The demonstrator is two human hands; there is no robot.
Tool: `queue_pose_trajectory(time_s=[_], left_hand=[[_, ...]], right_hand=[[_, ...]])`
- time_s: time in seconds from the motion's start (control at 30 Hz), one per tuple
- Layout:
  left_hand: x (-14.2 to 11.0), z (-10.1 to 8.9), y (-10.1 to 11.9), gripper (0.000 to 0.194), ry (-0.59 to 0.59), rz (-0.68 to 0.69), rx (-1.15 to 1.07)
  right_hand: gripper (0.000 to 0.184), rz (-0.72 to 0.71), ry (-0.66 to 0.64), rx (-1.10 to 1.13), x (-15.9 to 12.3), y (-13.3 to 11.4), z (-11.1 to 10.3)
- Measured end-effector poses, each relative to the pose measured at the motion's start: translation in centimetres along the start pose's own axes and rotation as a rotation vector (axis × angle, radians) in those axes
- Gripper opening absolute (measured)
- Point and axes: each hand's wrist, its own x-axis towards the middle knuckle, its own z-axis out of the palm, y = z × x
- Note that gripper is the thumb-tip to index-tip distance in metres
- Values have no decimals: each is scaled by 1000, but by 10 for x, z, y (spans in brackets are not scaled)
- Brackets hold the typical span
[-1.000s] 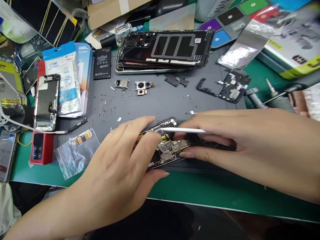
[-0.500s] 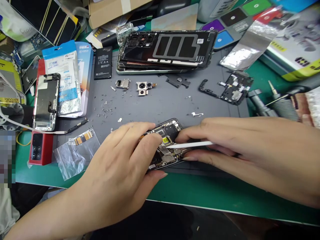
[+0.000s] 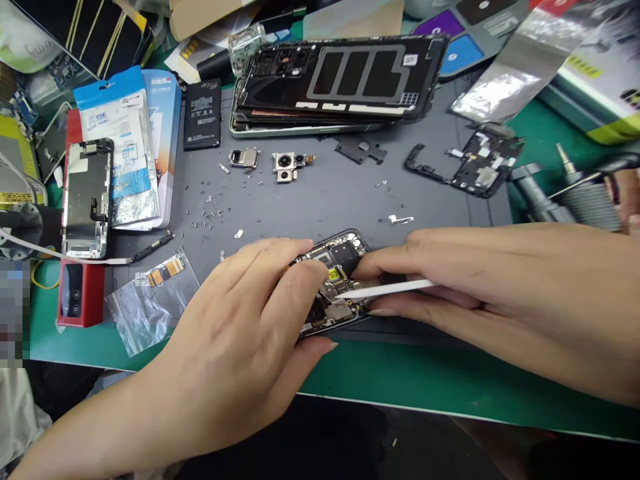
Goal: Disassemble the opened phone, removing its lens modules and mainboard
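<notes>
My left hand (image 3: 250, 327) is closed round the left side of an opened phone (image 3: 340, 257), with the thumb lying over its inner parts. The phone's circuit board, metal shields and a yellow sticker show; its left end is hidden under my fingers. My right hand (image 3: 465, 293) grips a white spudger (image 3: 390, 289), whose thin tip rests on or just above a silvery shield in the middle of the board. Thumb and forefinger of that hand also reach the phone's right edge.
Loose screws (image 3: 207, 215), camera modules (image 3: 285, 163) and a small metal bracket (image 3: 401, 219) lie on the grey mat. Behind stands a stack of phone parts (image 3: 350, 83). To the left are a clear bag (image 3: 145, 313) and a phone screen (image 3: 86, 200); to the right, a black phone frame part (image 3: 485, 160).
The spudger has tilted a little more steeply, and its tip sits slightly lower on the board. Both hands keep their hold. The whole view has shifted slightly.
</notes>
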Motion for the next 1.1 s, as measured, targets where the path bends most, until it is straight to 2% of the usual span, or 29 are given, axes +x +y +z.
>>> queue_pose_trajectory(time_s=[0.2, 0.27, 0.5, 0.7, 1.1], left_hand=[[1, -1, 0, 42, -10, -2, 1], [1, -1, 0, 43, -13, -4, -4], [1, -1, 0, 42, -1, -2, 3], [3, 1, -1, 31, 29, -11, -40], [4, 2, -1, 25, 37, -8, -46]], right_hand=[[42, 197, -22, -95, -10, 6, 14], [45, 221, -19, -124, -12, 8, 20], [46, 208, -40, -116, -6, 6, 17], [37, 32, -4, -26, -1, 2, 5], [45, 75, -26, -44, -2, 6, 6]])
